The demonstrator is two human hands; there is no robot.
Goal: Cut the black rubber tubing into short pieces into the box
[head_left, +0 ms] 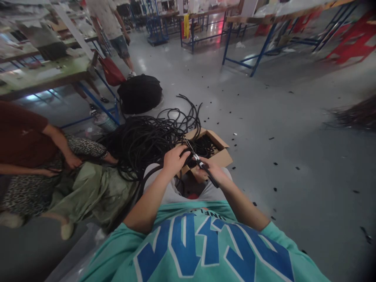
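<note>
We have the scissors in our right hand, the fingers wrapped around the black handles, with the blades pointing up and away from us toward our left hand. The left fingers look closed on a black cord, just beside the blades; the exact pinch is too small to make out, and we cannot tell how far the blades are parted. Both hands are above our lap, at the near edge of a cardboard box that holds many short black pieces. To the left of the box lies a tangled heap of long black cords.

The step in hand looks to us like snipping cord. To do it well, we would keep the left fingertips back from the blades, draw the cord taut and set the blades square across it, so the end comes off clean. Cutting directly over the box should let pieces drop inside; black scraps dot the floor to the right. Freeing slack from the heap first should prevent a snag mid-cut.
</note>
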